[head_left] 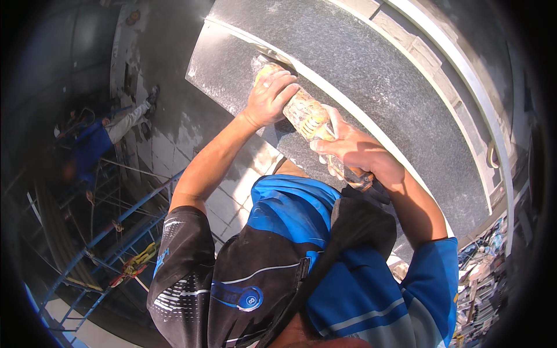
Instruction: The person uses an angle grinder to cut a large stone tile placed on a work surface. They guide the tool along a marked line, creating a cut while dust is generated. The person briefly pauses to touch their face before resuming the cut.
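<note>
Both my hands are wrapped around a dusty, orange-yellow angle grinder (304,113), held lengthwise along dark grey speckled stone slabs (371,75). My left hand (270,98) grips its front end, close to the head. Farther back, my right hand (351,145) closes round the rear of the body. The grinder's head is at a pale edge (272,47) running between two slab surfaces. Its disc is mostly hidden, so I cannot tell whether it touches the stone. White dust coats the nearer slab (217,61) and my fingers.
To the left is blue metal scaffolding (136,217) with a yellow and red strap (136,264). Another person in a blue top (93,145) is at the far left. A long white rail (473,75) borders the slabs on the right. Rubble (481,284) lies at lower right.
</note>
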